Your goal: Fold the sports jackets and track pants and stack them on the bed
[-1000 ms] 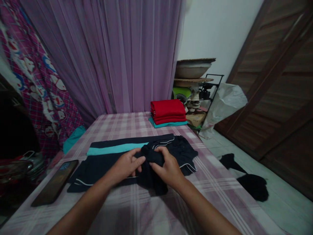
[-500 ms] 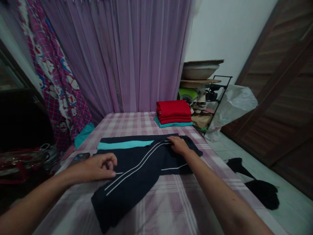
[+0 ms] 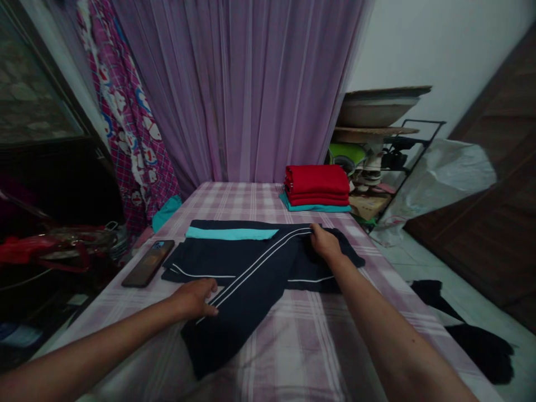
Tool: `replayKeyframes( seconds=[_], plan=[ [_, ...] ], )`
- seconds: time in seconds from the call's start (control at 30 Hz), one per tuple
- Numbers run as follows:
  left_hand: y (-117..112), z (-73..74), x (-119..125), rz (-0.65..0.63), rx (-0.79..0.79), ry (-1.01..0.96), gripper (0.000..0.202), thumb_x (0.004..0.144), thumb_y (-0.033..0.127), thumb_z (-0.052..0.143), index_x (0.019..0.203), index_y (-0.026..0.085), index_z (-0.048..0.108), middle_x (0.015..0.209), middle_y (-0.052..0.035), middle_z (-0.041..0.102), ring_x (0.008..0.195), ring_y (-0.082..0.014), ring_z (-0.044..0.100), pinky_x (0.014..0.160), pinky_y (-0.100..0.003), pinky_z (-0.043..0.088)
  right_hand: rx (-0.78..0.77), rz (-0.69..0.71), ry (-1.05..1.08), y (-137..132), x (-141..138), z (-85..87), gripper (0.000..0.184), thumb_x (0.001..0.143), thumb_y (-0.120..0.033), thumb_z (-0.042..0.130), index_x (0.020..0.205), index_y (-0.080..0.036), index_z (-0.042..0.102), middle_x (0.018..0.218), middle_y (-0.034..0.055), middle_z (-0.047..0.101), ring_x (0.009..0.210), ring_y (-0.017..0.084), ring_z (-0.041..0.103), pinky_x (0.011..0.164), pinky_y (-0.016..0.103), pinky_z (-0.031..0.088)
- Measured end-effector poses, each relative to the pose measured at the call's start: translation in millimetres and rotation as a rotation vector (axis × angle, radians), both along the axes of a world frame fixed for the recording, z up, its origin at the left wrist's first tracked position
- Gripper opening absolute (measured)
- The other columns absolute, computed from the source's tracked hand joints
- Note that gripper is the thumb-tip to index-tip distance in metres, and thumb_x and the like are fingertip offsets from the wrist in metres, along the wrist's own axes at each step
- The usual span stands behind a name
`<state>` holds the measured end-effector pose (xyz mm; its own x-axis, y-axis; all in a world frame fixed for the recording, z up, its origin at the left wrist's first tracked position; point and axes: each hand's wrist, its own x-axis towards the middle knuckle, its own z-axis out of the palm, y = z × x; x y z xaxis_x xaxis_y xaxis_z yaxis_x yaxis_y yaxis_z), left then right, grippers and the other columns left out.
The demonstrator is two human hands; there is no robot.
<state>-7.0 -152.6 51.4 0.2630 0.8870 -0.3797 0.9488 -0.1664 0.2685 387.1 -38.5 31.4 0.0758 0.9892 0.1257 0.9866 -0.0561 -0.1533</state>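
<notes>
A dark navy garment (image 3: 255, 268) with white stripes and a teal band lies spread on the pink plaid table (image 3: 293, 346). One striped part of it runs diagonally toward the near left. My left hand (image 3: 195, 297) rests on that part's left edge, fingers curled onto the cloth. My right hand (image 3: 324, 243) presses down on the garment near its far right end, fingers closed on a fold of the fabric.
A stack of folded red clothes (image 3: 317, 186) on a teal piece sits at the table's far right. A dark phone (image 3: 148, 263) lies at the left edge. Purple curtain behind. A rack (image 3: 389, 151) with bowls, a white bag and dark clothes (image 3: 477, 335) on the floor are to the right.
The bunched garment has been drawn out flat, its striped part laid diagonally. My hands moved apart, left toward the near edge, right to the far end. The view shifted left.
</notes>
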Motion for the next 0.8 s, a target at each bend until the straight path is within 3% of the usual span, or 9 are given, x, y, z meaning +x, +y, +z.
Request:
replayKeyframes(
  seconds=[0.1, 0.2, 0.3, 0.43, 0.5, 0.53, 0.63, 0.7, 0.8],
  plan=[
    [10.1, 2.3, 0.7, -0.061, -0.026, 0.031, 0.02, 0.06, 0.034, 0.068, 0.069, 0.023, 0.054, 0.075, 0.0011, 0.063, 0.075, -0.0205, 0.06, 0.064, -0.028, 0.041, -0.01, -0.019, 0.006, 1.3, 0.8, 1.0, 0.039, 0.093, -0.02, 0.038, 0.128, -0.018, 0.054, 0.111, 0.0132, 0.071, 0.101, 0.026, 0.067, 0.079, 0.033, 0.046],
    [29.8, 26.6, -8.4, -0.079, -0.078, 0.018, 0.014, 0.063, 0.028, 0.062, 0.068, 0.022, 0.051, 0.067, 0.0045, 0.058, 0.066, -0.0155, 0.055, 0.056, -0.024, 0.037, -0.01, -0.003, -0.002, 1.5, 2.7, 0.7, 0.037, 0.09, -0.014, 0.037, 0.121, -0.019, 0.057, 0.114, 0.0124, 0.07, 0.105, 0.024, 0.065, 0.08, 0.032, 0.044],
    [53.7, 83.3, -22.4, -0.036, 0.155, 0.073, 0.012, 0.071, 0.028, 0.056, 0.081, 0.023, 0.058, 0.074, 0.0041, 0.062, 0.069, -0.0153, 0.058, 0.061, -0.023, 0.039, -0.003, 0.011, -0.015, 0.9, 4.4, 1.8, 0.037, 0.089, -0.012, 0.037, 0.117, -0.019, 0.059, 0.115, 0.0122, 0.069, 0.107, 0.024, 0.064, 0.08, 0.031, 0.044],
    [66.6, 172.4, -23.8, -0.003, 0.603, 0.232, 0.035, 0.084, 0.032, 0.045, 0.11, 0.019, 0.063, 0.095, -0.0008, 0.066, 0.096, -0.0216, 0.062, 0.086, -0.032, 0.042, 0.037, 0.026, -0.045, 0.7, 2.4, 7.7, 0.033, 0.092, -0.016, 0.038, 0.117, -0.02, 0.059, 0.115, 0.0112, 0.068, 0.105, 0.024, 0.063, 0.081, 0.03, 0.044],
    [59.4, 196.6, -15.8, -0.037, 0.71, 0.224, 0.039, 0.088, 0.033, 0.039, 0.114, 0.015, 0.063, 0.103, -0.0028, 0.065, 0.108, -0.0257, 0.059, 0.095, -0.041, 0.037, 0.06, 0.023, -0.08, -0.3, 1.8, 10.4, 0.032, 0.092, -0.016, 0.038, 0.115, -0.019, 0.06, 0.114, 0.0118, 0.068, 0.104, 0.024, 0.063, 0.081, 0.031, 0.044],
    [53.4, 199.9, -11.4, -0.06, 0.708, 0.214, 0.038, 0.088, 0.033, 0.04, 0.112, 0.016, 0.065, 0.104, -0.0028, 0.066, 0.11, -0.0265, 0.058, 0.098, -0.043, 0.036, 0.063, 0.03, -0.102, -1.5, 2.3, 10.8, 0.032, 0.092, -0.015, 0.038, 0.114, -0.019, 0.061, 0.114, 0.0123, 0.068, 0.104, 0.024, 0.062, 0.082, 0.031, 0.044],
    [31.7, 174.6, -3.4, -0.161, 0.479, 0.216, 0.021, 0.078, 0.027, 0.053, 0.09, 0.027, 0.07, 0.092, -0.0011, 0.069, 0.098, -0.0247, 0.062, 0.095, -0.039, 0.04, 0.029, 0.099, -0.15, -7.6, 7.2, 7.1, 0.033, 0.09, -0.011, 0.039, 0.109, -0.019, 0.064, 0.116, 0.0118, 0.068, 0.107, 0.023, 0.06, 0.085, 0.03, 0.044],
    [18.7, 137.0, -3.6, -0.231, 0.257, 0.245, 0.02, 0.074, 0.018, 0.054, 0.078, 0.029, 0.07, 0.081, -0.0007, 0.069, 0.086, -0.0235, 0.063, 0.089, -0.038, 0.043, -0.011, 0.151, -0.16, -11.9, 11.5, 2.0, 0.032, 0.089, -0.01, 0.041, 0.103, -0.02, 0.067, 0.113, 0.01, 0.069, 0.106, 0.022, 0.061, 0.084, 0.029, 0.044],
    [6.7, 77.8, -6.2, -0.366, -0.012, 0.257, 0.028, 0.068, 0.011, 0.053, 0.08, 0.03, 0.069, 0.085, 0.0, 0.071, 0.085, -0.0226, 0.064, 0.079, -0.033, 0.046, -0.058, 0.191, -0.17, -14.0, 14.9, -3.4, 0.031, 0.087, -0.008, 0.043, 0.097, -0.02, 0.07, 0.11, 0.0098, 0.07, 0.104, 0.023, 0.061, 0.082, 0.029, 0.045]
  ],
)
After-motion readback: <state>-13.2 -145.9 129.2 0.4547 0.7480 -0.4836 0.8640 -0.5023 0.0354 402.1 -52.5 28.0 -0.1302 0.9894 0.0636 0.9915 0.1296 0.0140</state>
